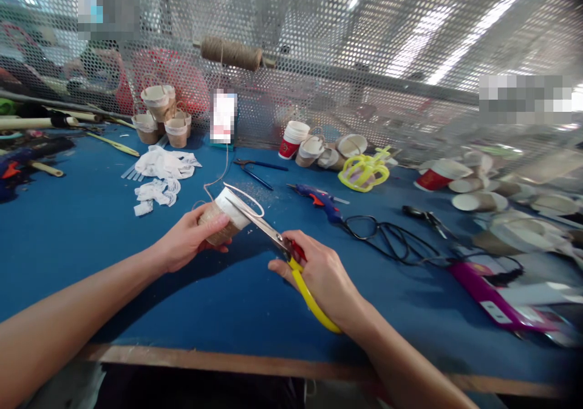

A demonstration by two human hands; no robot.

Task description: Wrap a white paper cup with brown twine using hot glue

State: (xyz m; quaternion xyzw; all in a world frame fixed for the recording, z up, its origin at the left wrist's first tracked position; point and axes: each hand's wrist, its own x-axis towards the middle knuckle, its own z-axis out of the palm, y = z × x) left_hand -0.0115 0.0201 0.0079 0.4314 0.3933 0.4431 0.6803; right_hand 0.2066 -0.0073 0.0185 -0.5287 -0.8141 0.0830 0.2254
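My left hand [194,237] is closed around a paper cup [223,219] whose lower part is wrapped in brown twine. The cup is tilted, and its white upper part points up and right, toward the scissors. In my right hand [321,269] are scissors [277,239] with yellow handles. Their blades reach across the cup's white rim. A strand of twine [226,160] runs from the cup up toward a twine spool [231,53] on the mesh. Beyond the cup lie blue-handled pliers [259,169], and a blue glue gun [316,199] lies right of them.
White lace pieces [164,163] lie at the left, in front of stacked wrapped cups [157,102]. More cups [291,140] and a yellow basket-like frame [364,171] stand along the mesh screen [346,87]. A black cord [387,239] runs toward a purple power strip [492,293].
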